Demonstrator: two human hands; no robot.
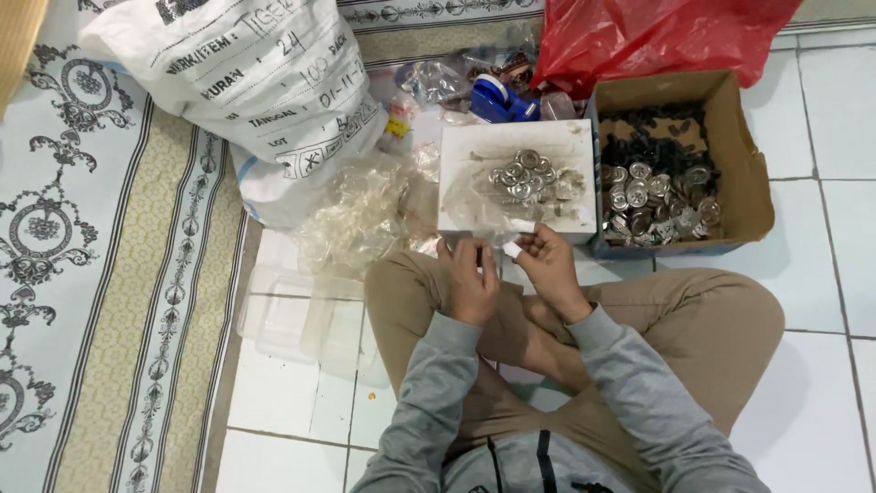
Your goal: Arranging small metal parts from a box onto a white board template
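Observation:
I sit cross-legged on a tiled floor. My left hand and my right hand meet just below a white box. Both pinch a thin clear plastic piece with a small white tab between them. On the white box lies a heap of small silver round metal parts. To the right stands a cardboard box holding more silver round parts and black small parts.
A large white sack leans at the upper left. Crumpled clear plastic bags and a clear plastic tray lie left of my knee. A blue tape dispenser and a red plastic bag are behind the boxes. A patterned rug covers the left.

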